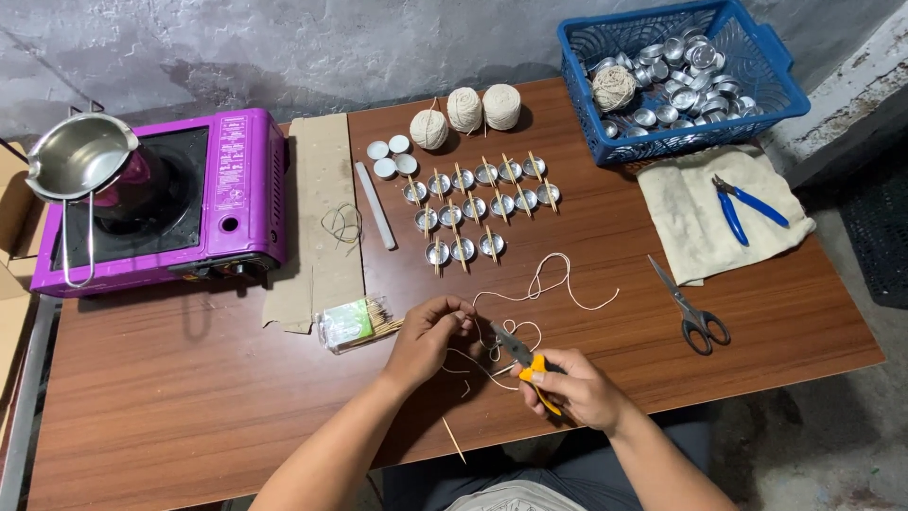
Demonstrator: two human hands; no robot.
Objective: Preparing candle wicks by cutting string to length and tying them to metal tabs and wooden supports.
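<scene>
1. We pinch the string (pixel 492 345) in our closed left hand (pixel 427 336).
2. Our right hand (pixel 577 388) grips the yellow-handled cutters (pixel 523 358), whose tip meets the string between both hands.
3. Scissors (pixel 690 308) lie right of our right hand.

Cardboard box (pixel 11 237) cut off at left edge, pliers' handles (pixel 544 383) mostly hidden in right hand (pixel 577 386)

Glossy wooden table (pixel 236 397), shiny metal cups (pixel 463 249), blue plastic basket (pixel 757 57)
</scene>
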